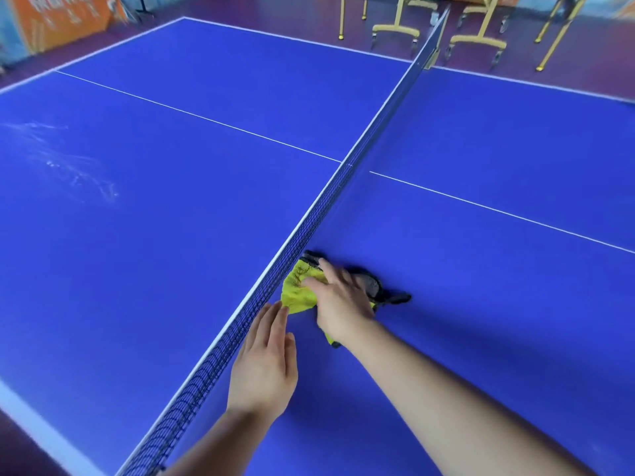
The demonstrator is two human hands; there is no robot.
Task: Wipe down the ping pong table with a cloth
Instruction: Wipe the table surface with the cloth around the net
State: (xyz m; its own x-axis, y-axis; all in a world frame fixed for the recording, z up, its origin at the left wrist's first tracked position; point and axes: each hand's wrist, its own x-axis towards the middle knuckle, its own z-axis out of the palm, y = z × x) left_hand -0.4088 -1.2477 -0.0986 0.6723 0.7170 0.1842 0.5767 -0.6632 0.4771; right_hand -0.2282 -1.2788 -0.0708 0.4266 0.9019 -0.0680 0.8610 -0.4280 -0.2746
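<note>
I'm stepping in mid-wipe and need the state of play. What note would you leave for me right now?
The left hand is open, flat on the table beside the net, fingertips by the cloth's edge.
The right hand is open, pressing the cloth onto the table close to the net.
Done: cannot tell how much is wiped; no marks show on this half.
Left: whitish smears on the half across the net.

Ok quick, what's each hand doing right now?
Left hand: open, fingers straight, low beside the net.
Right hand: open, fingers pressing down on the yellow cloth.
</note>
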